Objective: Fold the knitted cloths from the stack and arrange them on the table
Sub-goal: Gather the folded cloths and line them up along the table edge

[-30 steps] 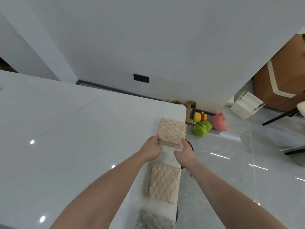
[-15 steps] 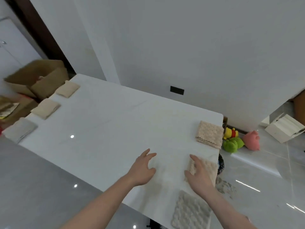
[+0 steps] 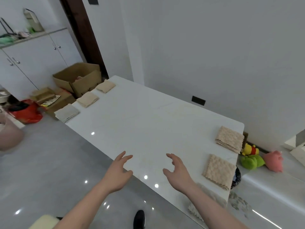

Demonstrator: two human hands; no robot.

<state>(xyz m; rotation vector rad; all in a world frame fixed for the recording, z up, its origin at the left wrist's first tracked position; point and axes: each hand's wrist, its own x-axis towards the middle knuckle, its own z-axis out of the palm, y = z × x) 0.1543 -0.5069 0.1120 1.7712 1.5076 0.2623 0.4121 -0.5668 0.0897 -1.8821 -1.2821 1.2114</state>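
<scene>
Table [image 3: 148, 123], white and glossy, runs from the upper middle of the frame down to the lower right, filling most of the centre. Behind it, in the upper left, stands a white cabinet [image 3: 33, 55], and below that an open cardboard box [image 3: 79, 76] sits on the floor beside the table's far end, with a red bag [image 3: 28, 111] further left.

Both bare arms reach in from the bottom edge. Left hand [image 3: 118, 172] hovers over the near table edge at lower centre, fingers spread and relaxed, holding nothing. Right hand [image 3: 177, 171] is just to its right over the tabletop, fingers loosely curved and apart, also holding nothing.

Folded knitted cloths lie in two groups. At the right end of the table are a thick beige stack [image 3: 230, 139] near the far corner and a single beige cloth [image 3: 219, 171] below it; another pale cloth [image 3: 204, 200] lies at the lower right, partly hidden by the right forearm. Along the far left edge lie three more: a beige one [image 3: 106, 86], a beige one [image 3: 87, 99] and a greyish one [image 3: 66, 112].

Stuffed toys [image 3: 252, 156] in yellow, green and pink sit on the floor at the right.
</scene>
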